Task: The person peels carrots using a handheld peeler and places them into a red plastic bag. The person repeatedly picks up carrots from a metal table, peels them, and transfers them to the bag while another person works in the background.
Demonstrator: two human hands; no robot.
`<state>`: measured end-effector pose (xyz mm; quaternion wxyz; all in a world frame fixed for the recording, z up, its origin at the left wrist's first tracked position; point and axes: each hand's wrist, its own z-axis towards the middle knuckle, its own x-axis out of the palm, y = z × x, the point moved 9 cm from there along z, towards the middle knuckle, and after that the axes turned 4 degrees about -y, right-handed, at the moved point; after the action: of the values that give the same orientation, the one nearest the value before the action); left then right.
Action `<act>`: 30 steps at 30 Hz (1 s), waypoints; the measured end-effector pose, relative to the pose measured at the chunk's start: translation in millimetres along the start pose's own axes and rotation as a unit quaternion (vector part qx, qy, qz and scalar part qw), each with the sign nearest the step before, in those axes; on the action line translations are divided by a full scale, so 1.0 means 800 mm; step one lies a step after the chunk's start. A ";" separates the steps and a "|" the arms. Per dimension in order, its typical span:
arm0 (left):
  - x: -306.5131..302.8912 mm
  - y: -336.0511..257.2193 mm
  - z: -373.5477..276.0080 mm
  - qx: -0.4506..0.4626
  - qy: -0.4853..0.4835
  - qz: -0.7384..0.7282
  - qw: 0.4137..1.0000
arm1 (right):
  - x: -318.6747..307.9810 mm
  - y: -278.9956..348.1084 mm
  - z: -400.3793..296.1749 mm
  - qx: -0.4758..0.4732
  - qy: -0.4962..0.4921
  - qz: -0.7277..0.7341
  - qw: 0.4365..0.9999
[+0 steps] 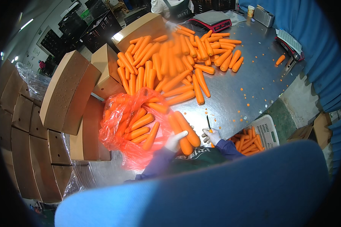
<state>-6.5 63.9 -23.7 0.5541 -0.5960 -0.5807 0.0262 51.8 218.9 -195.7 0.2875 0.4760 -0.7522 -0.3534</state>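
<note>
My left hand (174,141), in a white glove, grips two large carrots (189,129) side by side over the steel table (224,96). In my gloved right hand (212,136) is a knife (208,122) with an orange handle and a dark, narrow blade pointing away from me. To the left of my left hand, a red plastic bag (116,113) lies with its mouth spread and several carrots (142,121) in it. A large heap of loose carrots (170,59) covers the table beyond the bag.
Cardboard boxes (68,90) stand along the left side. A white basket (268,130) holding carrots is below the table's right edge. Red scales (213,21) sit at the far side, near another person (177,10). Carrot trimmings (241,89) dot the tabletop. Blue curtains (309,37) hang at right.
</note>
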 end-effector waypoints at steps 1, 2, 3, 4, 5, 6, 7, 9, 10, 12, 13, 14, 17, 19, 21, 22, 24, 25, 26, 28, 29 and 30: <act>0.000 0.001 0.000 -0.007 0.003 -0.005 1.000 | 0.000 -0.001 0.001 0.000 0.000 0.001 1.000; 0.000 0.002 0.001 -0.014 0.007 -0.010 1.000 | -0.001 -0.002 0.002 -0.001 0.000 0.002 1.000; 0.001 0.003 0.001 -0.020 0.009 -0.015 1.000 | -0.001 -0.002 0.002 0.000 0.000 -0.001 1.000; 0.000 0.003 0.001 -0.022 0.008 -0.015 1.000 | -0.001 -0.002 0.002 0.000 0.000 -0.004 1.000; 0.000 0.004 0.000 -0.023 0.007 -0.016 1.000 | -0.001 -0.002 0.002 0.000 -0.001 -0.006 1.000; 0.000 0.004 0.000 -0.024 0.006 -0.016 1.000 | -0.001 -0.002 0.002 -0.001 0.001 -0.005 1.000; 0.000 0.003 0.000 -0.022 0.006 -0.015 1.000 | -0.001 -0.003 0.003 -0.003 0.003 -0.004 1.000; 0.000 0.003 0.001 -0.019 0.006 -0.013 1.000 | -0.001 -0.003 0.003 -0.003 0.004 -0.003 1.000; 0.000 0.003 0.001 -0.018 0.007 -0.012 1.000 | 0.000 -0.003 0.003 -0.002 0.003 -0.003 1.000; 0.000 0.003 0.001 -0.017 0.009 -0.009 1.000 | -0.001 -0.002 0.003 -0.001 0.003 -0.003 1.000; 0.000 0.003 0.002 -0.017 0.008 -0.010 1.000 | -0.001 -0.002 0.003 -0.002 0.003 -0.003 1.000; -0.001 0.004 0.002 -0.017 0.007 -0.012 1.000 | -0.001 -0.002 0.003 -0.003 0.002 -0.004 1.000; -0.003 0.004 0.002 -0.016 0.002 -0.012 1.000 | -0.001 -0.002 0.003 -0.006 0.004 -0.010 1.000; -0.006 0.004 0.001 -0.016 -0.005 -0.015 1.000 | 0.001 -0.001 0.003 -0.010 0.005 -0.011 1.000; -0.008 0.005 0.001 -0.020 -0.015 -0.023 0.999 | 0.000 -0.005 0.004 0.000 0.009 -0.002 1.000; -0.007 -0.001 0.003 -0.003 -0.012 -0.001 1.000 | -0.004 -0.006 0.009 0.011 0.012 0.008 1.000; -0.007 -0.019 0.014 0.027 -0.011 0.042 0.999 | -0.010 0.000 0.022 0.013 0.019 0.041 0.999; -0.002 -0.032 0.017 0.045 -0.003 0.067 0.997 | -0.012 0.032 0.013 -0.031 0.008 0.003 0.999; -0.001 -0.046 0.017 0.068 0.003 0.084 0.994 | -0.005 0.073 -0.001 -0.082 0.010 -0.048 0.995; -0.002 -0.067 0.016 0.099 0.012 0.136 0.986 | 0.012 0.162 -0.038 -0.206 0.040 -0.133 0.969; -0.004 -0.072 0.019 0.104 0.013 0.172 0.980 | 0.015 0.197 -0.047 -0.304 0.023 -0.196 0.932; 0.002 -0.077 0.019 0.116 0.017 0.176 0.977 | 0.020 0.228 -0.062 -0.396 0.001 -0.257 0.882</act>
<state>-57.3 57.0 14.2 0.6155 -0.6211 -0.4503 0.1805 -9.2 245.4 -18.3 0.3520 0.4997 -0.4007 -0.6825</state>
